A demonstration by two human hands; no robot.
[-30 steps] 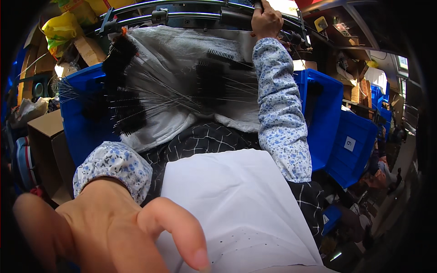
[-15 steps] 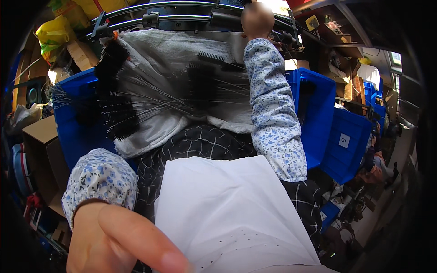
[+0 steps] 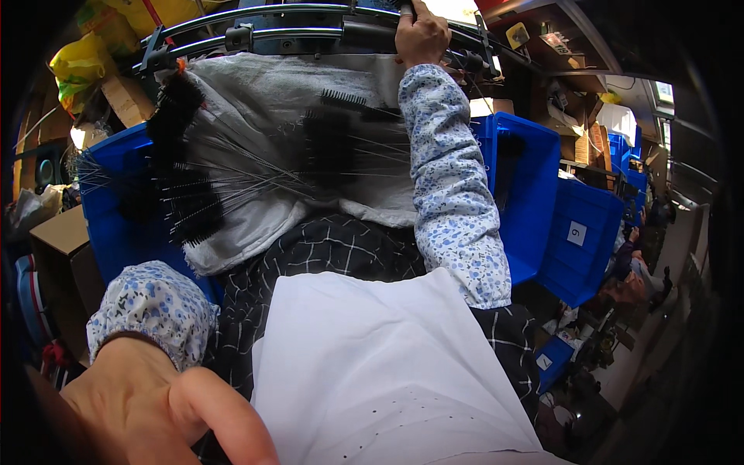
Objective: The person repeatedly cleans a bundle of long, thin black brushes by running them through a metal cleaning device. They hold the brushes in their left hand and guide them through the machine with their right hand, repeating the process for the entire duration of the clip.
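My right hand (image 3: 422,37) reaches forward to the metal-railed machine (image 3: 291,34), its fingers curled round something dark at the top edge that I cannot make out. Low at the left, my left hand (image 3: 143,403) is close to the view, thumb stretched away from the palm. The lower edge cuts off its other fingers, and no object shows in it. Between my arms, a pale cloth (image 3: 256,85) covers my lap. On it lie black bristle brushes (image 3: 194,205) with long thin wire stems, fanned out at the left. Another dark bunch of brushes (image 3: 329,147) lies mid-cloth.
A blue bin (image 3: 116,232) with more wires stands at the left, next to a cardboard box (image 3: 62,232). At the right are an open blue bin (image 3: 535,194) and another blue crate (image 3: 581,240). A white sheet (image 3: 372,349) hangs close in front of my body.
My left hand has moved left and slightly down. The right hand stays at the machine, while the whole view has shifted a little. The brushes still lie on the cloth.
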